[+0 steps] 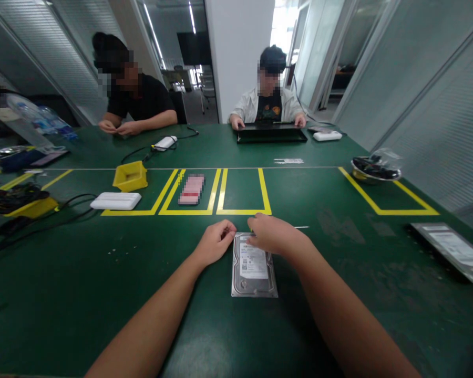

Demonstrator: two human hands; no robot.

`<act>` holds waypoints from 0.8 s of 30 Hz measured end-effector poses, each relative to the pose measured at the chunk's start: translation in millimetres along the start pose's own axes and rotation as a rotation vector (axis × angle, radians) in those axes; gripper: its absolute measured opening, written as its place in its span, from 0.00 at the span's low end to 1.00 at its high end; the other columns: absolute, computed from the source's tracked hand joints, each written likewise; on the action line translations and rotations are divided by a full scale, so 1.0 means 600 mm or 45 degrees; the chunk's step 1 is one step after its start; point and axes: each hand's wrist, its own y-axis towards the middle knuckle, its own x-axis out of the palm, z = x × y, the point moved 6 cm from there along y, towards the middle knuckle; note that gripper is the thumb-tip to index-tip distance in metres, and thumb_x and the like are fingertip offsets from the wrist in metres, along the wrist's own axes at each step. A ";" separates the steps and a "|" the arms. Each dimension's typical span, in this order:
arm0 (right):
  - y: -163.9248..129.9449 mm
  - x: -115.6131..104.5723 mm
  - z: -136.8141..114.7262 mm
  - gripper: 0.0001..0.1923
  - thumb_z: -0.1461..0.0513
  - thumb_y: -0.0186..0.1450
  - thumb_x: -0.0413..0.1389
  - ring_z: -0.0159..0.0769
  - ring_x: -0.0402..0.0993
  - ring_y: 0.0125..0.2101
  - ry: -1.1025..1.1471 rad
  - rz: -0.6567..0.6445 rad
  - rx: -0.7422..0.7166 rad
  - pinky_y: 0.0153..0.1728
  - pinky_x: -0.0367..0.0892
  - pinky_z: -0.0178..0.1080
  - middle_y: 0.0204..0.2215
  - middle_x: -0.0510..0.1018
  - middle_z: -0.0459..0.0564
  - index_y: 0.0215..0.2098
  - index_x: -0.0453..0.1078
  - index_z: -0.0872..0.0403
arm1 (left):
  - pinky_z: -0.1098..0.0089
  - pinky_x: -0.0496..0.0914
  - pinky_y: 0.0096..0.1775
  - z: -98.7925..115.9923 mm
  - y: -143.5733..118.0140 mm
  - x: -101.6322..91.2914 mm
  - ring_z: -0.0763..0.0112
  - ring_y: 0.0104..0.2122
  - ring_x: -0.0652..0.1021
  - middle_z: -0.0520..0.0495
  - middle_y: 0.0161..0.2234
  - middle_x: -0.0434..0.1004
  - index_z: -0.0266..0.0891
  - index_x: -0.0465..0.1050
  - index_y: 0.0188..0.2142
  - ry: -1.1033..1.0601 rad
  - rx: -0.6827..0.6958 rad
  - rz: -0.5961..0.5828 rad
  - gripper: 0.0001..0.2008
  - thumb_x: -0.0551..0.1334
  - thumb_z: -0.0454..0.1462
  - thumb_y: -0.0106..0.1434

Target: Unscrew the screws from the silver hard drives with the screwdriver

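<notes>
A silver hard drive (254, 283) with a white label lies flat on the green table in front of me. My left hand (216, 242) is closed, its thumb and bent fingers at the drive's far left corner. Over the far right part of the drive, my right hand (274, 234) is closed with its fingers pointing down and left. A speck of yellow shows at its fingertips. Past the wrist sticks out a thin metal shaft (301, 227), seemingly of a slim tool in that hand; the hand hides most of it.
Another hard drive (451, 247) lies at right, near a metal bowl (374, 176) of dark parts. Yellow tape (244, 212) marks areas ahead. A phone (191, 189), yellow bin (130, 176) and white power bank (115, 200) stand left. Opposite, a person holds a black tray (271, 134).
</notes>
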 end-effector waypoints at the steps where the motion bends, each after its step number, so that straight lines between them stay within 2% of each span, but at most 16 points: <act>1: -0.003 -0.005 0.002 0.16 0.57 0.65 0.58 0.45 0.75 0.41 0.008 0.016 -0.001 0.39 0.69 0.41 0.44 0.74 0.60 0.46 0.72 0.60 | 0.72 0.64 0.32 0.000 0.000 0.000 0.72 0.29 0.72 0.52 0.29 0.72 0.37 0.70 0.35 -0.003 -0.001 -0.001 0.06 0.56 0.36 0.65; 7: -0.019 -0.043 0.005 0.11 0.63 0.68 0.51 0.43 0.71 0.45 0.060 0.216 -0.041 0.47 0.66 0.41 0.45 0.72 0.60 0.46 0.69 0.61 | 0.71 0.65 0.34 -0.001 0.000 -0.005 0.71 0.30 0.73 0.51 0.30 0.74 0.37 0.70 0.37 -0.019 -0.008 -0.026 0.06 0.56 0.37 0.66; 10: -0.026 -0.070 0.002 0.11 0.67 0.69 0.47 0.40 0.67 0.49 0.148 0.437 -0.090 0.51 0.63 0.40 0.48 0.68 0.61 0.47 0.66 0.62 | 0.71 0.65 0.34 -0.002 0.000 -0.007 0.70 0.31 0.73 0.50 0.31 0.74 0.37 0.71 0.37 -0.016 -0.003 -0.026 0.06 0.56 0.37 0.66; 14: -0.043 -0.109 -0.001 0.08 0.67 0.68 0.50 0.38 0.66 0.47 0.422 0.782 -0.292 0.51 0.62 0.41 0.45 0.68 0.57 0.45 0.66 0.60 | 0.71 0.64 0.34 -0.002 0.001 -0.008 0.70 0.30 0.73 0.50 0.30 0.74 0.37 0.71 0.37 -0.012 0.001 -0.043 0.06 0.57 0.37 0.66; 19: -0.054 -0.124 -0.001 0.09 0.63 0.68 0.53 0.37 0.67 0.44 0.532 0.851 -0.394 0.46 0.62 0.39 0.41 0.70 0.53 0.46 0.68 0.58 | 0.72 0.64 0.33 0.000 0.003 -0.009 0.71 0.30 0.72 0.51 0.30 0.73 0.37 0.71 0.36 -0.015 0.007 -0.040 0.06 0.56 0.36 0.66; 24: -0.058 -0.127 0.002 0.11 0.61 0.68 0.53 0.36 0.67 0.41 0.564 0.899 -0.379 0.43 0.62 0.37 0.40 0.70 0.52 0.47 0.69 0.57 | 0.71 0.63 0.33 0.003 0.003 -0.008 0.71 0.30 0.72 0.51 0.29 0.72 0.38 0.70 0.35 -0.008 0.019 -0.042 0.06 0.56 0.36 0.66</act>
